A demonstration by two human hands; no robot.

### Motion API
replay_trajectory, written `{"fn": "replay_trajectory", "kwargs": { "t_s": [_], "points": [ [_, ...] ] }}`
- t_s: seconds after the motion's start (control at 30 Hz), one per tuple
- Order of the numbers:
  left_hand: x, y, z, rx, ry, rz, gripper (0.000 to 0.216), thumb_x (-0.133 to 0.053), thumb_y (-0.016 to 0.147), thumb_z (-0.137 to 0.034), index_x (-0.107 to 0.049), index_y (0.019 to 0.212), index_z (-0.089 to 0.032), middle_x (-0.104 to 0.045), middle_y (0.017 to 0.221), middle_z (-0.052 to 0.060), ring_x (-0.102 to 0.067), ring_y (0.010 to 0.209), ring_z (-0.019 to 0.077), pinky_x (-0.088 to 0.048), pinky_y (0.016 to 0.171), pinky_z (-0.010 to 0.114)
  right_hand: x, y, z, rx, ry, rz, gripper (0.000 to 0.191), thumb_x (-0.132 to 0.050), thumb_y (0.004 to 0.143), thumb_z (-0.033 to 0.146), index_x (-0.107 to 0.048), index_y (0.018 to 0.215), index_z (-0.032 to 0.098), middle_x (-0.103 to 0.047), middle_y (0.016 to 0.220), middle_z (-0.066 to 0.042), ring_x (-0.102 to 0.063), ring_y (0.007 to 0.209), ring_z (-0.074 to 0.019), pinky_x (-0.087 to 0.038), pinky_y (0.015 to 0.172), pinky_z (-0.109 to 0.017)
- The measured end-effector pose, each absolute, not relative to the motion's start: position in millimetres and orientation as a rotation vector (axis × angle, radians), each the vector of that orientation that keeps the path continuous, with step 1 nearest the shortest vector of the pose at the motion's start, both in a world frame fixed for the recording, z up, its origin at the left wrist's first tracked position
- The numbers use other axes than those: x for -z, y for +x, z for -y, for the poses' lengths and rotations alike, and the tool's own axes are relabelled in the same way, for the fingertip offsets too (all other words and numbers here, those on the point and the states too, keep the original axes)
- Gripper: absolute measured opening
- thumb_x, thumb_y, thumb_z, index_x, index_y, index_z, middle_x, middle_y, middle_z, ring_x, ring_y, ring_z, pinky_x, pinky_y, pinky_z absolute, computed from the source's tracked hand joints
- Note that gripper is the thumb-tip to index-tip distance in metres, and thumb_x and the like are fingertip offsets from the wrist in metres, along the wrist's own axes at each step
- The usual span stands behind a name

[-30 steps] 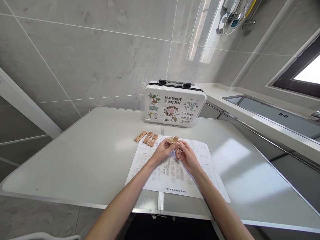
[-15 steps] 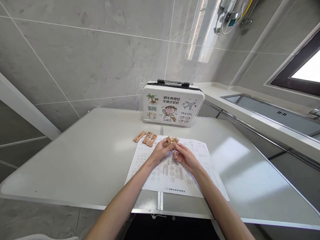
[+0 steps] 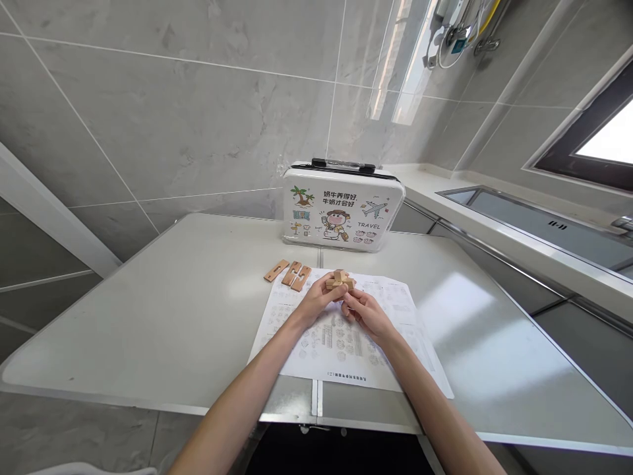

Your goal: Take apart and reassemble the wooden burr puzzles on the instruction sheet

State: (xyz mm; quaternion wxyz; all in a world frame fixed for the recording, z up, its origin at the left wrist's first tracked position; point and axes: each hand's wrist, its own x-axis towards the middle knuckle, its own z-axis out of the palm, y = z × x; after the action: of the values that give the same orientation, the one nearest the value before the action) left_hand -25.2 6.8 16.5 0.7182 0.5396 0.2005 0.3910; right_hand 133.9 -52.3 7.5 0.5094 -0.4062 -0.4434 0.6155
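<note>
While grey tiled wall (image 3: 173, 119) rose behind it, a pale, glossy table (image 3: 198, 316) filled the space before me, a seam dividing its top in two. To the right ran a counter with one sink (image 3: 524, 224), beneath one dark-framed window (image 3: 564, 155). I counted one white cartoon-printed case (image 3: 341, 204) standing at the table's back, one printed sheet (image 3: 346, 366) lying nearer, and three flat wooden pieces (image 3: 299, 278) by the sheet's far left corner, two close together. One wooden block assembly (image 3: 340, 280) was held up above the sheet; I couldn't count its bars. The person's left hand (image 3: 316, 300) had its fingers closed around it. The right hand (image 3: 368, 315) had curled fingers beside its near edge; whether they gripped, I couldn't tell.
</note>
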Motion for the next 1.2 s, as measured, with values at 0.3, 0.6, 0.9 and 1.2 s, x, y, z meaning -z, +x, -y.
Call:
{"fn": "replay_trajectory", "kwargs": {
  "t_s": [0.3, 0.6, 0.9, 1.2],
  "points": [
    [-8, -17, -9, -0.990, 1.345, -0.681, 0.066, -0.091, 0.072, -0.040, -0.059, 0.125, -0.018, -0.070, 0.121, 0.014, -0.066, 0.115, 0.0257, -0.048, 0.104, 0.043, 1, 131, 49, -1.245, -1.075, 0.961, 0.042, -0.086, 0.074, 0.049, -0.058, 0.091, 0.022, -0.065, 0.079, 0.002, -0.050, 0.054, -0.0082, -0.037, 0.052, -0.024],
    [-7, -17, -10, -1.008, 1.310, -0.684, 0.062, -0.087, 0.078, -0.041, -0.060, 0.128, -0.018, -0.071, 0.125, 0.014, -0.066, 0.118, 0.0263, -0.049, 0.105, 0.044, -4, 130, 51, -1.085, -1.216, 1.149, 0.046, -0.070, 0.086, 0.063, -0.068, 0.109, 0.023, -0.062, 0.069, 0.002, -0.050, 0.053, -0.0120, -0.041, 0.053, -0.028],
    [-4, -17, -14, -1.012, 1.289, -0.669, 0.061, -0.088, 0.076, -0.041, -0.061, 0.126, -0.017, -0.072, 0.125, 0.015, -0.067, 0.118, 0.0268, -0.047, 0.108, 0.046, -2, 129, 49, -1.058, -1.216, 1.054, 0.054, -0.075, 0.079, 0.067, -0.066, 0.108, 0.022, -0.066, 0.073, -0.001, -0.054, 0.051, -0.0131, -0.040, 0.048, -0.028],
    [-3, -14, -9, -0.976, 1.391, -0.722, 0.060, -0.090, 0.072, -0.042, -0.065, 0.121, -0.017, -0.073, 0.120, 0.014, -0.068, 0.110, 0.0265, -0.048, 0.103, 0.045, 1, 134, 50, -1.036, -1.202, 1.068, 0.047, -0.071, 0.086, 0.059, -0.068, 0.116, 0.023, -0.072, 0.094, -0.005, -0.053, 0.052, -0.0108, -0.042, 0.048, -0.028]
  ]
}}
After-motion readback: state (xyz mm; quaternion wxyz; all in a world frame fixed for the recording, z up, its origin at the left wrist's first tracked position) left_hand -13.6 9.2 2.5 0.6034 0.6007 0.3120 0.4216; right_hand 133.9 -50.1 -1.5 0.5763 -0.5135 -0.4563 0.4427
